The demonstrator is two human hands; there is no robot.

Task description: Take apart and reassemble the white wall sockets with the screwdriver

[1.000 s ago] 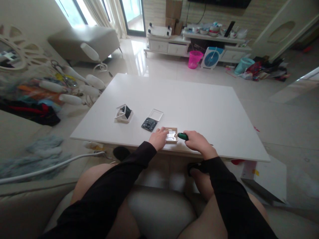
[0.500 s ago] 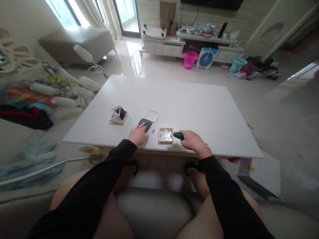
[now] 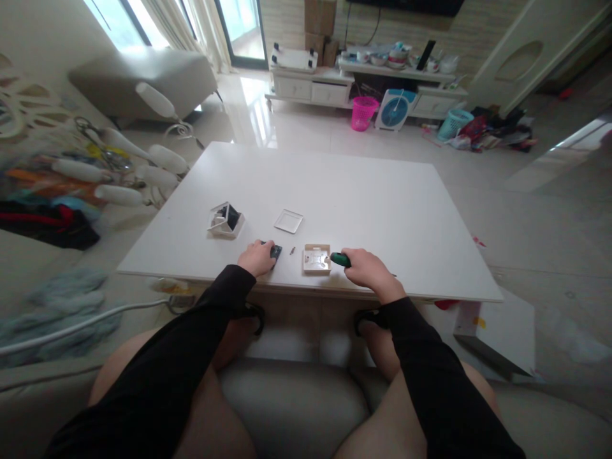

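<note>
My left hand [image 3: 256,259] is closed on the edge of a dark square plate [image 3: 276,251], which looks like a wall switch or socket panel, near the table's front edge. My right hand [image 3: 370,273] grips a screwdriver with a green handle [image 3: 340,259]; its thin shaft shows past the wrist, pointing right. Between the hands sits an open white mounting box [image 3: 316,261], the handle's end close to its right side. Small screws [image 3: 292,250] lie left of the box. A thin white square frame [image 3: 289,221] lies flat behind them.
The hands work over a white table [image 3: 363,204]. On its left side, another white box with a dark panel [image 3: 226,220] leans partly assembled. A floor lamp with white shades [image 3: 162,159] stands by the left edge. Beyond lie a pink basket [image 3: 364,115] and a fan [image 3: 395,109].
My left hand has taken hold of the dark plate and drawn it left and toward me, away from the white frame. My right hand with the screwdriver has barely moved.
</note>
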